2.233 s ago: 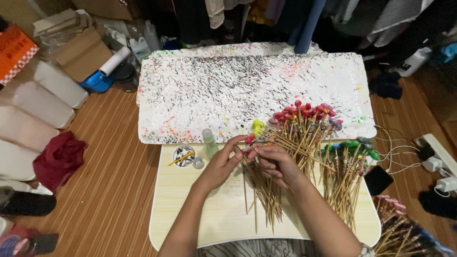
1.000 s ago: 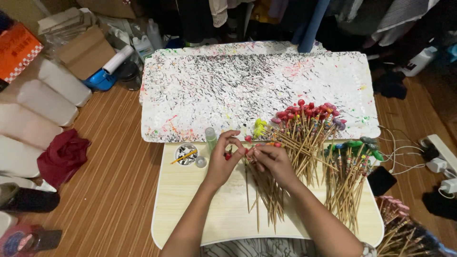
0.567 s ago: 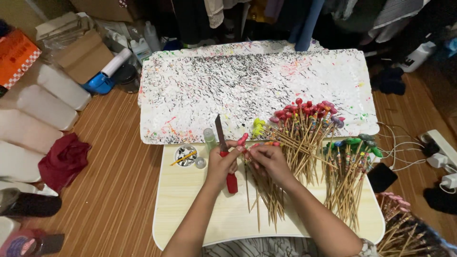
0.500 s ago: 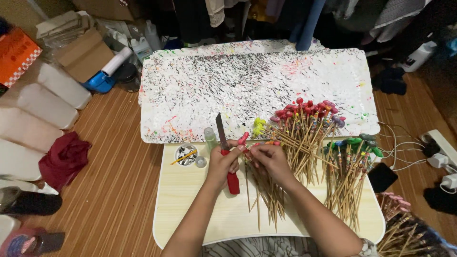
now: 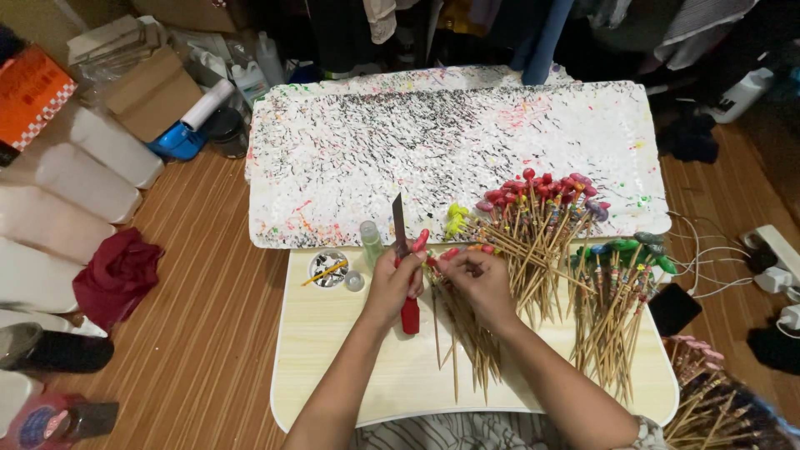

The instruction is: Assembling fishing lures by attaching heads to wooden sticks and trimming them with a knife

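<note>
My left hand [image 5: 395, 282] grips a knife [image 5: 403, 258] with a red handle, its dark blade pointing away from me. My right hand [image 5: 475, 280] pinches a thin wooden stick with a red tip [image 5: 421, 240] next to the blade. Both hands hover over a small pale wooden table [image 5: 333, 367]. A loose pile of plain sticks [image 5: 467, 342] lies under my right hand. To its right stand sticks with red tips [image 5: 546, 187], with a few yellow tips [image 5: 457, 218] beside them, and a bundle with green tips [image 5: 637, 250].
A white foam board [image 5: 375, 150] speckled with holes and paint lies beyond the table. A small round dish [image 5: 327, 268] and a clear bottle [image 5: 371, 242] sit at the table's left. A red cloth [image 5: 117, 275], boxes and bottles crowd the left floor; cables and a power strip [image 5: 775, 250] lie right.
My left hand has picked up the red-handled knife and raised its blade. My right hand stays on the red-tipped stick beside it.
</note>
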